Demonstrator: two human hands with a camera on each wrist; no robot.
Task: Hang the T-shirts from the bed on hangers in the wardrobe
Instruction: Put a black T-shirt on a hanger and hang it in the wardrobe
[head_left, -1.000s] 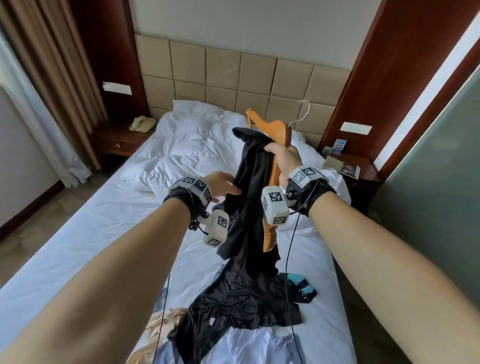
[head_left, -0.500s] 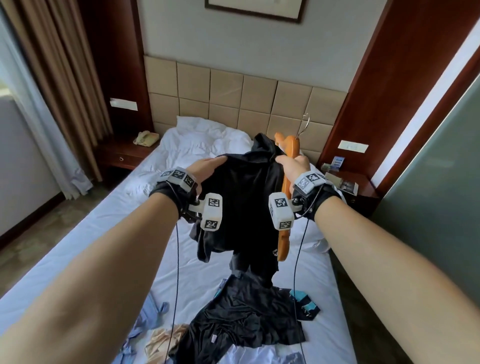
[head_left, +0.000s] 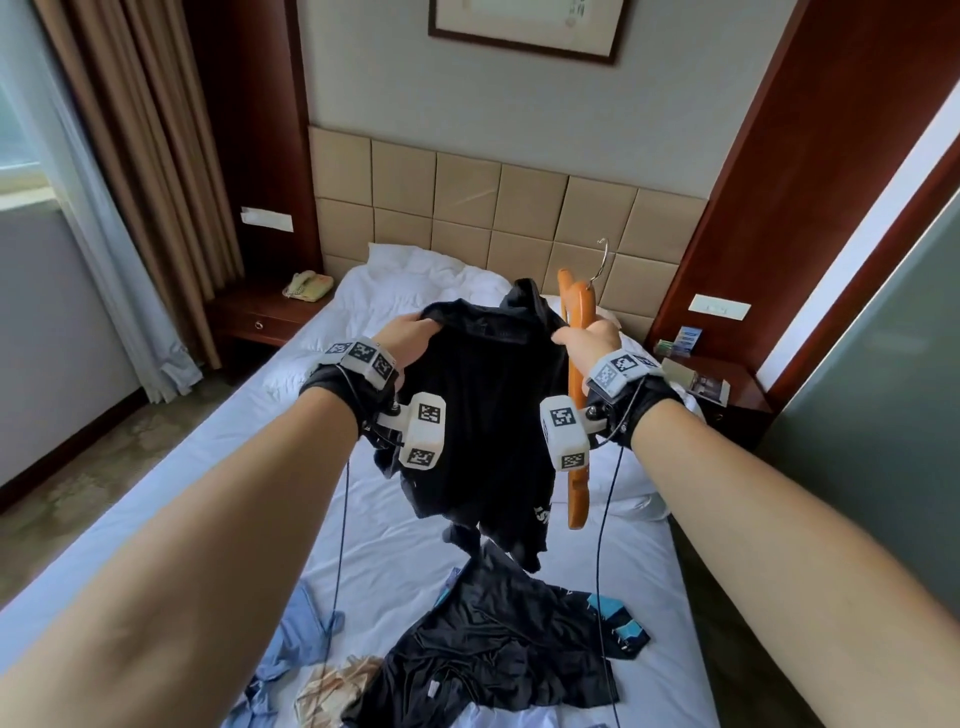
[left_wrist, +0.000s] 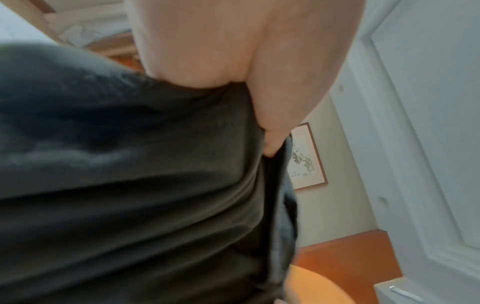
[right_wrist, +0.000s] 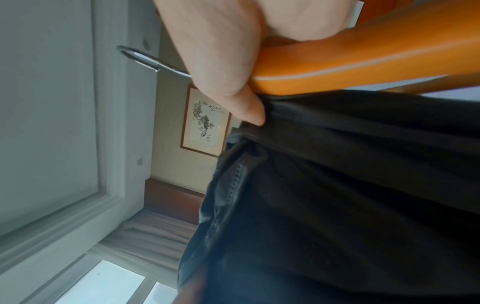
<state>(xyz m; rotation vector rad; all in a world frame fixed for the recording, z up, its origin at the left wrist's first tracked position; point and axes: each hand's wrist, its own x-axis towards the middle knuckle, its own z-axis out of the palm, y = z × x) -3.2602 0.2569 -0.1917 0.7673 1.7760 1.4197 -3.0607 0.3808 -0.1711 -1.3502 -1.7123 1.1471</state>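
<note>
Stretching across the middle of the head view, a black T-shirt (head_left: 483, 415) hangs in the air above the bed (head_left: 218, 467), held up by both hands at its top edge. The left hand (head_left: 410, 338) has its grip curled over the shirt's left end, and the left wrist view shows the thumb (left_wrist: 272, 123) pressed into dark cloth. The right hand (head_left: 589, 338) pinches the shirt's right end with its thumb while the same grip clasps a wooden hanger (head_left: 576, 395). That hanger stands nearly upright just right of the shirt, its metal hook (head_left: 600, 265) pointing up toward the padded headboard (head_left: 498, 213), its lower arm dangling below the wrist.

Lower in the frame, a second black T-shirt (head_left: 493, 654) lies crumpled on the sheet. A light blue garment (head_left: 291, 639) sits to its left, with a beige patterned cloth (head_left: 337, 691) between them at the bottom edge. A small black and blue piece (head_left: 623, 623) lies at its right. A telephone (head_left: 306, 286) rests on the nightstand at centre left, and a framed picture (head_left: 524, 26) hangs at the top.
</note>
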